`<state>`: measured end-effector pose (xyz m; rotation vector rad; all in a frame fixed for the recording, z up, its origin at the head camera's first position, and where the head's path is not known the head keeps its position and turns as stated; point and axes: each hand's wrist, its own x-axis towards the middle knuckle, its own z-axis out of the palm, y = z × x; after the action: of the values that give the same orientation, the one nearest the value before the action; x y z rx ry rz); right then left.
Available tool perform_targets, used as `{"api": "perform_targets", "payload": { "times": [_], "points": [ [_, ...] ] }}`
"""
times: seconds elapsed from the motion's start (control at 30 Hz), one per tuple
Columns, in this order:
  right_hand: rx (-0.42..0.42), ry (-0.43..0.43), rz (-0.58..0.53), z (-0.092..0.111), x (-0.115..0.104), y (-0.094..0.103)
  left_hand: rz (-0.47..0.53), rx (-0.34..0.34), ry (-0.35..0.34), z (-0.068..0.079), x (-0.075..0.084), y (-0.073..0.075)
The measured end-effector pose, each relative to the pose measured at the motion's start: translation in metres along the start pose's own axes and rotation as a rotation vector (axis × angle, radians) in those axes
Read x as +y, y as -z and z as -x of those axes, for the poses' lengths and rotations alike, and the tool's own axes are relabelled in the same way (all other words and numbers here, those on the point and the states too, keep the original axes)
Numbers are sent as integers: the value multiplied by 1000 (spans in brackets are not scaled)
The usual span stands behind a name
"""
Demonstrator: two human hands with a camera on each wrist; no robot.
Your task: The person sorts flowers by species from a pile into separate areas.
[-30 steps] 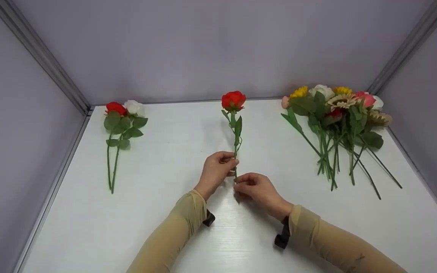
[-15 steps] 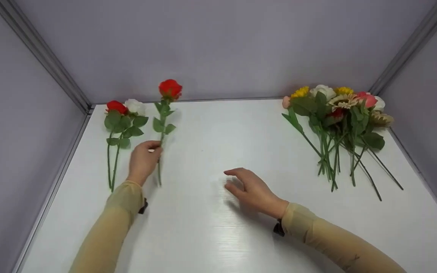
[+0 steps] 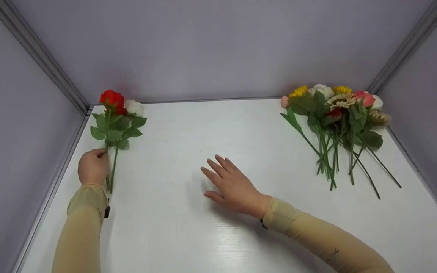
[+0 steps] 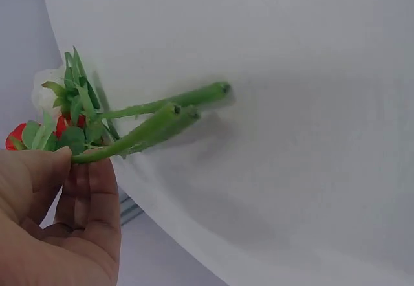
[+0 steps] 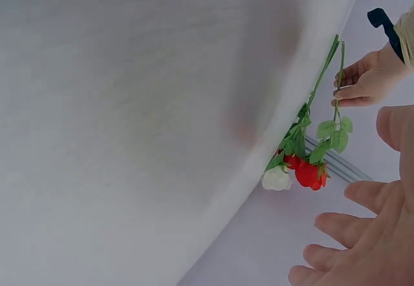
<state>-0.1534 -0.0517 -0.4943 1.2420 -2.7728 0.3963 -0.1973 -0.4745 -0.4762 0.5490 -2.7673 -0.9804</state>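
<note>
My left hand (image 3: pixel 94 167) pinches the green stem of a red rose (image 3: pixel 111 99) between thumb and fingers at the table's left side. In the left wrist view that stem (image 4: pixel 129 140) is held close over the stems of two other flowers. Beneath it lie a second red rose, largely covered in the head view, and a white rose (image 3: pixel 134 108). Its bloom overlaps the lower red one. Over the middle of the table my right hand (image 3: pixel 235 188) is spread with fingers apart, holding nothing. The right wrist view shows its fingers (image 5: pixel 343 229) stretched out.
A pile of artificial flowers (image 3: pixel 336 117), with yellow, white, pink and beige blooms and crossing stems, lies at the back right of the white table (image 3: pixel 188 235). Grey panels (image 3: pixel 218 49) close off the back and both sides.
My left hand has carried the red rose from the middle leftward to the other roses. The right hand has released the stem, spread its fingers and shifted slightly left.
</note>
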Motion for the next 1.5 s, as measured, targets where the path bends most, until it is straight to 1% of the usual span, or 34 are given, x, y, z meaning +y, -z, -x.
{"api": "perform_targets", "payload": {
  "times": [0.1,0.17,0.27,0.47,0.7,0.8,0.87,0.93,1.0,1.03,1.1,1.17,1.27,1.4,1.5],
  "points": [
    [-24,-6,-6,0,-1,-1,-19,-33,27,1,-5,-4],
    [-35,-14,-6,2,-1,0,-29,-42,38,1,-8,-7],
    [-39,-22,-6,4,1,0,-24,-36,45,1,-10,-11],
    [-34,-17,-4,7,3,-4,22,-12,54,3,-10,-13],
    [-77,-38,-2,8,4,-6,21,-18,63,1,-8,-11],
    [-94,-51,0,8,5,-5,4,9,68,-1,-7,-12],
    [-96,-57,0,9,8,-5,-13,54,48,-2,-5,-14],
    [-97,-72,-3,11,12,-4,-26,99,6,-1,1,-17],
    [-97,-92,-10,12,18,-3,-34,135,-70,1,8,-22],
    [-96,-104,-11,13,22,-2,-40,136,-110,3,14,-25],
    [-86,-126,-12,15,30,-1,-61,108,-189,7,25,-32],
    [-78,-153,-3,17,38,1,-93,61,-263,13,38,-42],
    [-60,-207,-5,21,52,5,-149,-32,-370,26,57,-61],
    [-27,-306,-46,29,73,15,-225,-166,-494,50,83,-88],
    [17,-377,-70,37,94,24,-263,-276,-556,69,102,-108]
  ]
}}
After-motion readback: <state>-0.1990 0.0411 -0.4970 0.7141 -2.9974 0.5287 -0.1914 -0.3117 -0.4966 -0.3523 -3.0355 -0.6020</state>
